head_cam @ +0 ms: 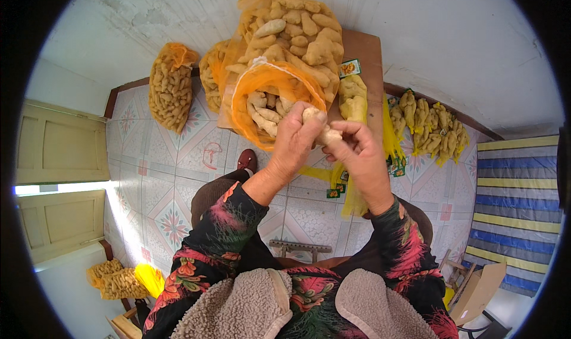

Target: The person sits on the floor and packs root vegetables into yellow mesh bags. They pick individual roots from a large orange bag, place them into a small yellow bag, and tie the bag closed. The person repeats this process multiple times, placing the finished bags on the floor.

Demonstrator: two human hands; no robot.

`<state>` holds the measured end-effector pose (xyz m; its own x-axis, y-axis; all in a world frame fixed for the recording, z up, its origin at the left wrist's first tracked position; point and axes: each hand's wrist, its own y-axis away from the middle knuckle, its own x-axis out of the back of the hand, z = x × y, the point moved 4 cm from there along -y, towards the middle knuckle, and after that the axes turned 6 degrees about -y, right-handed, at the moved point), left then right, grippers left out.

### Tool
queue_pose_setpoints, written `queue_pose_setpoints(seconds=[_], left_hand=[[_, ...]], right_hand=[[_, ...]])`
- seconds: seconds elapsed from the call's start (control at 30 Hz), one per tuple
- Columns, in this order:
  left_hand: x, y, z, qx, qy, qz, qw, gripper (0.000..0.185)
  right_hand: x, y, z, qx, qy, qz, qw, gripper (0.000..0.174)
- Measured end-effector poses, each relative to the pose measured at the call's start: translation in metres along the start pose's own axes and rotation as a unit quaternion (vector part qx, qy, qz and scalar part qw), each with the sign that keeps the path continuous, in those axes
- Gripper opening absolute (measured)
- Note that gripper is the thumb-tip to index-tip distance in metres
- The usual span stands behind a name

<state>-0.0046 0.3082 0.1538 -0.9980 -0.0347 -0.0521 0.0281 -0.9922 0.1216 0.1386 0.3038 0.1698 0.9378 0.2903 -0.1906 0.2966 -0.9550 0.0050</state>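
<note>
My left hand (296,136) grips one end of a piece of ginger root (328,134), in front of the mouth of a large orange mesh sack. The fingers of my right hand (357,147) close on the other end of the same piece. The orange mesh sack (234,111) gapes towards me, with loose ginger roots (263,114) inside and many more pressed against its far part. Just right of it, a narrow yellow mesh bag of ginger (354,100) lies on a brown board (371,67), with a printed tag (349,68) at its top.
Full orange sacks (171,89) stand along the left wall. Yellow-netted ginger (439,131) lies on the floor at right. Yellow mesh bags (354,196) with tags hang between my knees. A striped sheet (517,192) and a cardboard box (479,292) are at right.
</note>
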Motion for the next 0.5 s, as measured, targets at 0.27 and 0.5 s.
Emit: queue_pose_setpoints(seconds=[0.27, 0.5], left_hand=[[-0.002, -0.001, 0.009, -0.027, 0.010, -0.085, 0.996, 0.028], [-0.006, -0.001, 0.006, -0.073, -0.042, -0.090, 0.992, 0.033]], right_hand=[[0.013, -0.001, 0.026, -0.253, -0.343, -0.082, 0.901, 0.033], [0.014, -0.001, 0.029, -0.280, -0.392, -0.073, 0.873, 0.032]])
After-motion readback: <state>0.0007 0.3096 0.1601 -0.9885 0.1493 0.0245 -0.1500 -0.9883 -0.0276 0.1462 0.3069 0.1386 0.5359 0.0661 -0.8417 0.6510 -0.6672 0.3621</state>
